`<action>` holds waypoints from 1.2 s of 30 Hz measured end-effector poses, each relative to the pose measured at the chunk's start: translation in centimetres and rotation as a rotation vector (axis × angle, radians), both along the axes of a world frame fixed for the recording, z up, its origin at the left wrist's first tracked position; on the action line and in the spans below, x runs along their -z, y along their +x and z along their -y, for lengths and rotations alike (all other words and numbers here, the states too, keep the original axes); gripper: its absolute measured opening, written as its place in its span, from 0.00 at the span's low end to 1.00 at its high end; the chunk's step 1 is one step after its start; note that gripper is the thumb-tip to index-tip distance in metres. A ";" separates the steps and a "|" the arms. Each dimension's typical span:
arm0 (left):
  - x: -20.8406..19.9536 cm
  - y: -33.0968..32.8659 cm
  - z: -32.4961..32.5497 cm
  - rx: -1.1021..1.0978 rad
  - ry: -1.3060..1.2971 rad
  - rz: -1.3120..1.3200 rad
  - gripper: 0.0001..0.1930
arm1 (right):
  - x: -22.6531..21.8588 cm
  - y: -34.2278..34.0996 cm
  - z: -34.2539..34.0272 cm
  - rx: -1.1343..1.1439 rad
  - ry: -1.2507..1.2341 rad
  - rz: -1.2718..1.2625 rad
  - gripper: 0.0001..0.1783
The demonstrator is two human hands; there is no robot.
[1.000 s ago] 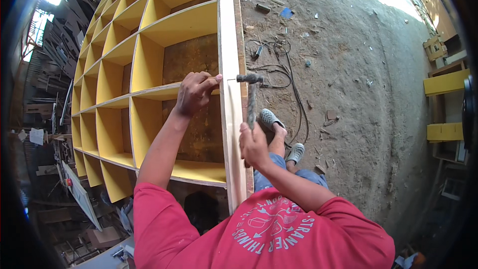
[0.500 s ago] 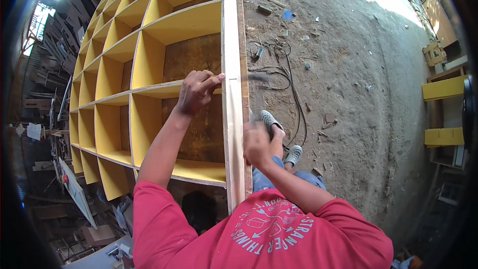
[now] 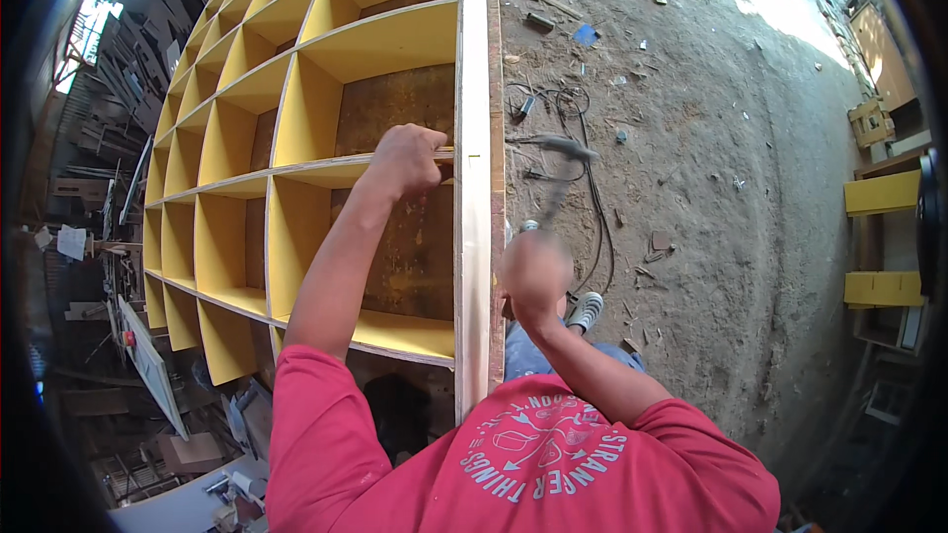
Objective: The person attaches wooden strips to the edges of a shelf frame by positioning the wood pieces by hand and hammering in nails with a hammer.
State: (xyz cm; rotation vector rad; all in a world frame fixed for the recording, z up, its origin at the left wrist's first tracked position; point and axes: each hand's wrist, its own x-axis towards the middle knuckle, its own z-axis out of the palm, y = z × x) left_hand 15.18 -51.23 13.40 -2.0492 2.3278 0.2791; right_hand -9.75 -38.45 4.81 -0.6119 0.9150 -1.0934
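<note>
A big yellow grid of wooden compartments (image 3: 296, 109) stands at my left, closed along its right side by a long pale board (image 3: 475, 237). My left hand (image 3: 407, 163) is closed around the end of a yellow divider panel (image 3: 336, 174), just left of the pale board. A small mark or fastener (image 3: 474, 155) shows on the board's face level with that divider. My right hand (image 3: 538, 271), smeared by motion, grips a hammer (image 3: 567, 147) to the right of the board. The hammer's head is blurred and held apart from the board, over the ground.
Dark cables (image 3: 591, 188) lie looped on the dirt floor (image 3: 711, 237), among wood scraps and a blue piece (image 3: 587, 35). My shoe (image 3: 587, 312) is beside the cables. Yellow boxes (image 3: 882, 193) stand at the far right. Stacked boards and clutter (image 3: 109, 89) fill the left side.
The hammer has swung rightward, away from the pale board, with my right hand. My left hand's fingertips have drawn back a little from the board's edge. The whole view has shifted slightly.
</note>
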 end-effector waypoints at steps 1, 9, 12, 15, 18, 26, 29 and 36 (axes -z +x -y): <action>0.0 -0.4 0.3 -0.047 0.052 -0.032 0.11 | -0.2 0.3 -0.3 0.140 0.055 0.029 0.15; 1.1 0.4 -0.3 -0.161 0.041 -0.254 0.06 | 1.1 -0.3 0.0 -0.099 0.001 -0.165 0.12; 0.7 -0.1 0.0 -0.155 0.062 -0.229 0.06 | 0.5 1.1 -0.4 0.091 0.024 -0.026 0.12; -0.1 -0.6 -0.2 -0.152 0.096 -0.194 0.09 | 1.1 1.5 0.1 -0.061 -0.446 -0.549 0.15; 0.7 0.1 -0.5 -0.125 0.043 -0.160 0.07 | 0.5 0.6 -0.3 -0.062 -0.031 -0.074 0.16; 0.9 0.5 -0.5 -0.101 0.008 -0.143 0.05 | 2.9 0.5 -0.3 -0.259 -0.038 -0.240 0.19; 0.4 -0.6 -0.2 -0.112 0.006 -0.196 0.04 | 2.5 1.4 -0.4 -0.075 -0.023 -0.213 0.18; 0.6 0.0 -0.3 -0.148 0.013 -0.179 0.04 | 0.4 0.7 1.0 -0.331 0.079 -0.273 0.19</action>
